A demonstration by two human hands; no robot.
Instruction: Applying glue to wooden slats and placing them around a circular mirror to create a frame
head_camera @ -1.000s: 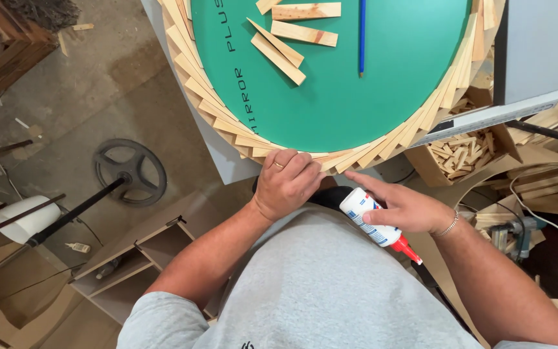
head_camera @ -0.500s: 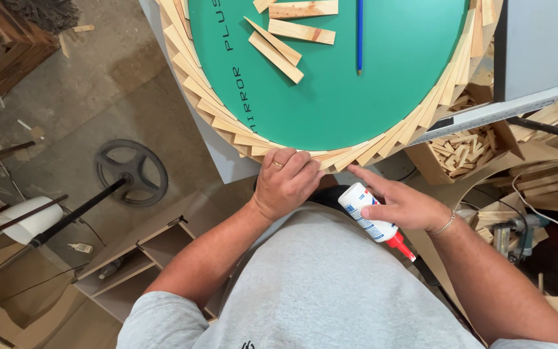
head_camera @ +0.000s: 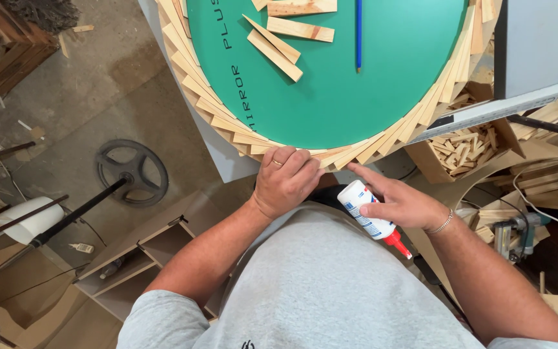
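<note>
A round green disc [head_camera: 356, 84] lies on a grey table, ringed by overlapping thin wooden strips [head_camera: 208, 103]. My left hand [head_camera: 285, 181] presses down on the strips at the near edge of the ring, fingers curled over them. My right hand [head_camera: 398, 203] holds a white glue bottle [head_camera: 366, 210] with a red tip pointing back toward me, while its index finger reaches out to touch the strips beside my left hand. Three loose wooden strips [head_camera: 279, 42] and a blue pencil [head_camera: 358, 32] rest on the green disc.
A cardboard box of short wood pieces [head_camera: 463, 145] sits right of the disc under a grey board [head_camera: 537, 45]. On the floor at left are a black wheel-shaped base [head_camera: 130, 171], a white roll [head_camera: 30, 220] and low wooden shelving [head_camera: 137, 258]. Wood offcuts pile up at right.
My hands have stayed at the ring's near edge. The right hand with the glue bottle shifted slightly, its index finger still against the strips.
</note>
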